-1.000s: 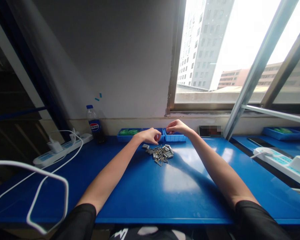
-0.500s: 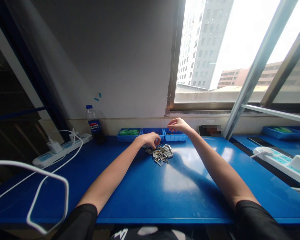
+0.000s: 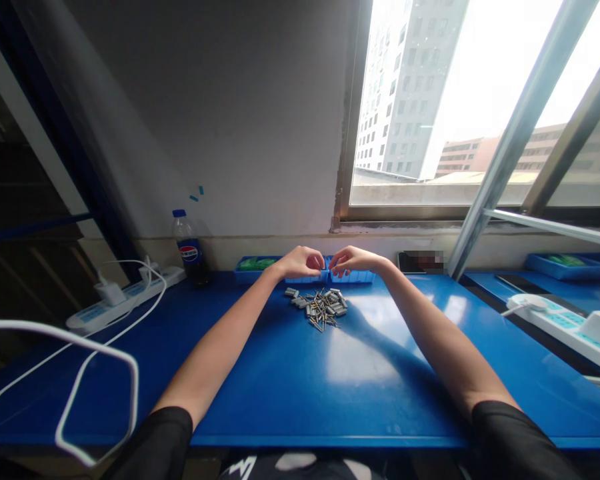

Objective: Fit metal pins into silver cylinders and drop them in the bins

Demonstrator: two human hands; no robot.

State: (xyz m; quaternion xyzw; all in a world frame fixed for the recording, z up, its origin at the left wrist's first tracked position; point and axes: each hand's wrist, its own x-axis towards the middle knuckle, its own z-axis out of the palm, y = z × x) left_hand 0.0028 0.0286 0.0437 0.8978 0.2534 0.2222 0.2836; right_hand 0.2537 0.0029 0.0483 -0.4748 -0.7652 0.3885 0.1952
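Observation:
My left hand (image 3: 302,262) hovers above the middle blue bin, its thumb and fingers curled into a pinch. Facing it, almost fingertip to fingertip, is my right hand (image 3: 353,259), also pinched, over the right-hand bin (image 3: 357,276). Whatever lies between the fingertips of either hand is too small to make out. Just below the hands, a loose pile of small metal pins (image 3: 321,312) with brass-coloured parts is spread on the blue table (image 3: 280,387). Mixed in with them are short grey block-like pieces (image 3: 300,301). The hands hide part of the middle bin (image 3: 305,277).
Green packets lie in the left bin (image 3: 243,274). A cola bottle (image 3: 190,250) stands against the wall. Power strips (image 3: 87,320) with a white cable (image 3: 135,373) sit left, and another strip (image 3: 560,320) right. A dark phone-like object (image 3: 411,261) rests by the window.
My left hand has lifted off the pile and moved up beside my right hand. My right hand has dropped slightly and come in to the left, so the fingertips nearly meet.

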